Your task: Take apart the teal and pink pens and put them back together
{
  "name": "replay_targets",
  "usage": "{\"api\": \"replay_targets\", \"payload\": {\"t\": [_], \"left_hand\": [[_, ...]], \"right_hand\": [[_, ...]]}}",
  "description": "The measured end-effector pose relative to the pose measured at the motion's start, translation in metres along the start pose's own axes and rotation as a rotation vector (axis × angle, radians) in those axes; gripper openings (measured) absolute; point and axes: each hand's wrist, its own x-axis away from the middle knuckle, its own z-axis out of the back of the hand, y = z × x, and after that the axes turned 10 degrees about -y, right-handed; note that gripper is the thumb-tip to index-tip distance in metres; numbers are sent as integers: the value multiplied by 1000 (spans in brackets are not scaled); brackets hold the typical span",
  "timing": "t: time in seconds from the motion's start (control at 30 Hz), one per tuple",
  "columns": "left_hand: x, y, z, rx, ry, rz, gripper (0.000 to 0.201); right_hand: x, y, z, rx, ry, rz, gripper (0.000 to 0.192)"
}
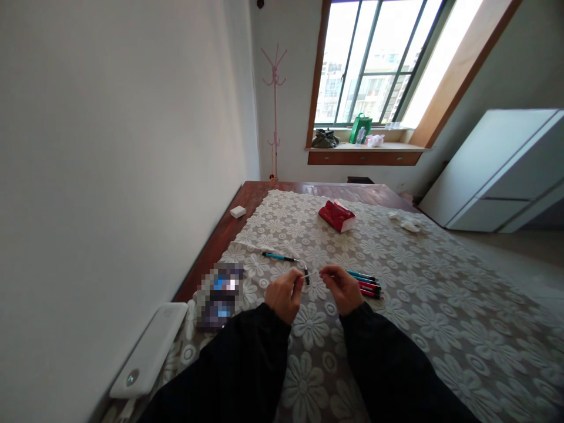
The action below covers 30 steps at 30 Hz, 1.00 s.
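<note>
Black sleeves come in from the near edge, both hands raised just over the lace cover (pixel 440 305) of the bed. Left hand (pixel 284 295) pinches a small dark pen part (pixel 305 276), short and thin, too small to tell more. Right hand (pixel 341 288) is curled, fingertips pinched on a thin pale piece meeting that part. Just right of the hands: a bundle of pens (pixel 365 283), teal and red barrels. Just beyond the hands: a single teal pen (pixel 279 257) lying flat. Farther out: a red box (pixel 337 215).
</note>
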Motion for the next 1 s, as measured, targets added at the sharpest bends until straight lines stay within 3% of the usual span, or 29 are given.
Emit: {"api": "replay_targets", "payload": {"t": [0.2, 0.37, 1.0], "left_hand": [[-1, -2, 0, -43, 5, -3, 18], [-2, -3, -1, -84, -33, -2, 19], [-2, -2, -1, -74, -42, -36, 15]], "right_hand": [[0, -11, 1, -136, 81, 7, 16], [2, -11, -2, -95, 43, 66, 14], [2, -8, -5, -33, -54, 74, 14]]}}
